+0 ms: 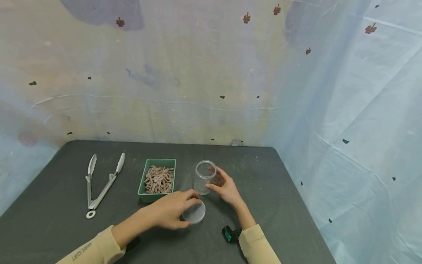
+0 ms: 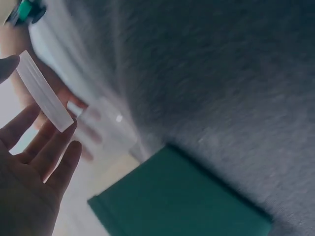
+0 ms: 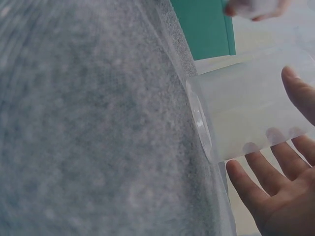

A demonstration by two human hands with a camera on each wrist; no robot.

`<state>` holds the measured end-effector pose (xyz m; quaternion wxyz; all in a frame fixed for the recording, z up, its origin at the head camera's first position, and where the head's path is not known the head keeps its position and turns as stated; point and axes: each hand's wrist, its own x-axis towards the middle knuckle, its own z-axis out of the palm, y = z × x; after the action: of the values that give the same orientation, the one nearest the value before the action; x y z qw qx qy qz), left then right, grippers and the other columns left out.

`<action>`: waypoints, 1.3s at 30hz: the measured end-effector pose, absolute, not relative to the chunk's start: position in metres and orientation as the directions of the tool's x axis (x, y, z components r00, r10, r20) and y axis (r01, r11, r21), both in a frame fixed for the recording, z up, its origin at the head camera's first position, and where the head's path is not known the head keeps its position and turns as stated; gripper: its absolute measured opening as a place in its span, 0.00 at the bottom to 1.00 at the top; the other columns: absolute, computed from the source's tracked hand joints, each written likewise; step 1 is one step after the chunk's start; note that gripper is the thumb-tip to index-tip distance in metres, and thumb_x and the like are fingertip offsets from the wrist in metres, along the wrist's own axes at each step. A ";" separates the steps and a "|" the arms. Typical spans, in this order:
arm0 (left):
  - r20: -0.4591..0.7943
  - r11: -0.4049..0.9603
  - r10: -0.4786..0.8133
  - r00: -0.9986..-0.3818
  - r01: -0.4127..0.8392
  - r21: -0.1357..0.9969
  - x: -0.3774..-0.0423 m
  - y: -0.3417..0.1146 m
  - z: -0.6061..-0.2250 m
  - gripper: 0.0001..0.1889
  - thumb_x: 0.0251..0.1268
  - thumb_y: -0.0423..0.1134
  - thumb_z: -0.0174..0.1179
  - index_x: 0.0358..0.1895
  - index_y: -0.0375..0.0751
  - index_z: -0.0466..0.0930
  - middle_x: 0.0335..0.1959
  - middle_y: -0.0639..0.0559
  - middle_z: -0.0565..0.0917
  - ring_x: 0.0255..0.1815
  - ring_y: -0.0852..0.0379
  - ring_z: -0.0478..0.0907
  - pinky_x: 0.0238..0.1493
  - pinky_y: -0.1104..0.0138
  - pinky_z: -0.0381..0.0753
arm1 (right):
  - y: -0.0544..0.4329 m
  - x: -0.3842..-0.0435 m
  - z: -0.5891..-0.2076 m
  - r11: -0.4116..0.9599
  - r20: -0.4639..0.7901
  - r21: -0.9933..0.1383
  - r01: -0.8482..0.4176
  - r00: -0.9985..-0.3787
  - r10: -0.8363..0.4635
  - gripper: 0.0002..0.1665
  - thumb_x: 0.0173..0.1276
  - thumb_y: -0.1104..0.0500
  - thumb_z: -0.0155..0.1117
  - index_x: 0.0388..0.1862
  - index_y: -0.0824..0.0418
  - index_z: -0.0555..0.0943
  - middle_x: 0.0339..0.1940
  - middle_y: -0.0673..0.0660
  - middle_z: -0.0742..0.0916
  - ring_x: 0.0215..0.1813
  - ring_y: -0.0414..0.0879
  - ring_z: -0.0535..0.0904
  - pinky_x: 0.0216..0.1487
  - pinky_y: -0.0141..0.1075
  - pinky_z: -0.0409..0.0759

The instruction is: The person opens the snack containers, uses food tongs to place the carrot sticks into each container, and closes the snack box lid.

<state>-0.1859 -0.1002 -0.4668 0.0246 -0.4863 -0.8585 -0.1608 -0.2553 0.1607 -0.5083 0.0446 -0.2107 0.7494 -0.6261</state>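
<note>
A round, translucent lid (image 1: 194, 212) is pinched at its edge between the thumb and fingers of my left hand (image 1: 173, 209). The left wrist view shows that lid (image 2: 45, 92) edge-on, clear of the table. Just beyond it stands a clear cylindrical jar (image 1: 202, 183), upright with its mouth uncovered and nothing visible inside. My right hand (image 1: 225, 189) holds the jar from the right. In the right wrist view, the thumb lies along one side of the jar (image 3: 241, 108) and the fingertips touch the other, while its base rests on the table.
A green rectangular tray (image 1: 144, 196) full of short brownish sticks (image 1: 159, 179) stands left of the jar. Farther left, metal tongs (image 1: 107, 187) lie spread apart on the dark table (image 1: 263, 205). A patterned sheet (image 1: 184, 73) hangs behind the table and along its right side.
</note>
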 end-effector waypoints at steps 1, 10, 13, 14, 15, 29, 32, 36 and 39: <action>0.187 0.468 0.839 -0.512 0.852 0.235 -0.185 -0.100 -0.469 0.30 0.67 0.53 0.72 0.67 0.47 0.77 0.64 0.53 0.74 0.50 0.59 0.81 0.49 0.63 0.84 | 0.160 -0.255 -0.508 0.126 0.198 -0.957 -0.261 -0.907 -0.371 0.46 0.67 0.69 0.74 0.81 0.62 0.64 0.76 0.66 0.74 0.70 0.64 0.77 0.61 0.41 0.83; 0.050 0.435 0.890 -0.453 0.877 0.206 -0.178 -0.099 -0.484 0.29 0.69 0.52 0.70 0.68 0.47 0.75 0.64 0.52 0.72 0.48 0.64 0.80 0.49 0.66 0.83 | 0.160 -0.255 -0.510 0.128 0.214 -0.952 -0.277 -0.904 -0.370 0.46 0.67 0.69 0.74 0.81 0.62 0.65 0.76 0.64 0.74 0.70 0.63 0.77 0.60 0.41 0.83; 0.050 0.425 0.896 -0.441 0.886 0.186 -0.178 -0.099 -0.485 0.29 0.69 0.53 0.70 0.68 0.47 0.75 0.64 0.53 0.72 0.48 0.64 0.79 0.48 0.66 0.83 | 0.160 -0.256 -0.510 0.128 0.216 -0.952 -0.279 -0.905 -0.366 0.46 0.67 0.68 0.75 0.81 0.61 0.65 0.76 0.64 0.75 0.70 0.62 0.77 0.62 0.41 0.83; 0.049 0.424 0.897 -0.439 0.887 0.182 -0.178 -0.099 -0.486 0.29 0.69 0.53 0.70 0.68 0.47 0.75 0.64 0.52 0.72 0.48 0.64 0.79 0.48 0.66 0.83 | 0.160 -0.255 -0.510 0.126 0.216 -0.952 -0.278 -0.906 -0.365 0.46 0.66 0.68 0.75 0.81 0.61 0.66 0.76 0.64 0.75 0.70 0.62 0.77 0.62 0.42 0.83; 0.050 0.423 0.898 -0.437 0.889 0.173 -0.178 -0.099 -0.486 0.29 0.69 0.53 0.70 0.68 0.48 0.75 0.64 0.53 0.72 0.48 0.64 0.79 0.48 0.66 0.83 | 0.160 -0.255 -0.510 0.125 0.217 -0.952 -0.278 -0.906 -0.364 0.46 0.66 0.68 0.75 0.81 0.61 0.66 0.76 0.64 0.75 0.70 0.63 0.77 0.62 0.42 0.83; 0.059 0.407 0.905 -0.421 0.898 0.166 -0.179 -0.098 -0.489 0.29 0.69 0.53 0.70 0.67 0.47 0.75 0.63 0.52 0.73 0.54 0.61 0.79 0.56 0.61 0.82 | 0.161 -0.257 -0.512 0.149 0.218 -0.946 -0.287 -0.907 -0.360 0.46 0.67 0.67 0.75 0.81 0.58 0.67 0.76 0.60 0.76 0.73 0.60 0.74 0.64 0.44 0.81; 0.068 0.408 0.903 -0.424 0.896 0.177 -0.179 -0.099 -0.491 0.29 0.70 0.53 0.69 0.68 0.47 0.74 0.65 0.51 0.72 0.56 0.60 0.79 0.56 0.61 0.82 | 0.162 -0.257 -0.513 0.148 0.219 -0.946 -0.289 -0.905 -0.365 0.46 0.67 0.66 0.75 0.81 0.58 0.66 0.76 0.60 0.75 0.73 0.60 0.75 0.62 0.40 0.82; 0.090 0.430 0.886 -0.455 0.878 0.209 -0.177 -0.099 -0.484 0.29 0.71 0.54 0.68 0.69 0.47 0.74 0.67 0.50 0.72 0.58 0.58 0.79 0.57 0.59 0.82 | 0.162 -0.256 -0.513 0.156 0.207 -0.947 -0.279 -0.907 -0.366 0.46 0.68 0.66 0.75 0.81 0.57 0.66 0.76 0.59 0.75 0.72 0.58 0.75 0.62 0.38 0.82; 0.117 0.459 0.861 -0.494 0.856 0.239 -0.175 -0.098 -0.474 0.30 0.71 0.52 0.69 0.70 0.46 0.74 0.69 0.50 0.72 0.60 0.57 0.78 0.58 0.57 0.82 | 0.162 -0.256 -0.513 0.157 0.206 -0.947 -0.279 -0.906 -0.371 0.46 0.68 0.65 0.75 0.81 0.55 0.66 0.76 0.59 0.75 0.72 0.58 0.75 0.63 0.40 0.82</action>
<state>-0.1753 -0.0985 -0.4741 -0.0106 -0.5027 -0.8540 -0.1339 -0.2559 0.1618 -0.5128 0.0372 -0.2139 0.7598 -0.6128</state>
